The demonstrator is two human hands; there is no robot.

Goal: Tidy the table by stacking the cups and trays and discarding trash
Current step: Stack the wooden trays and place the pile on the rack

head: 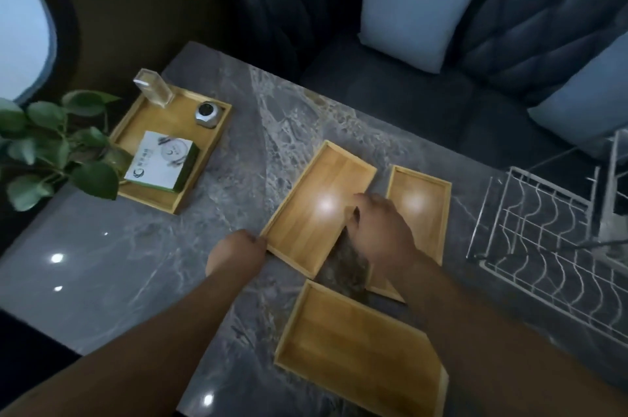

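Three empty wooden trays lie on the grey marble table. The middle tray is turned at an angle; my left hand grips its near left corner and my right hand grips its right long edge. A second tray lies to the right, partly hidden under my right wrist. The third tray sits nearest me, its right part covered by my right forearm. No cups or trash are visible.
A larger wooden tray at the far left holds a clear bottle, a small metal jar and a white-green box. A leafy plant stands at the left edge, a white wire rack at the right, a dark sofa with cushions behind.
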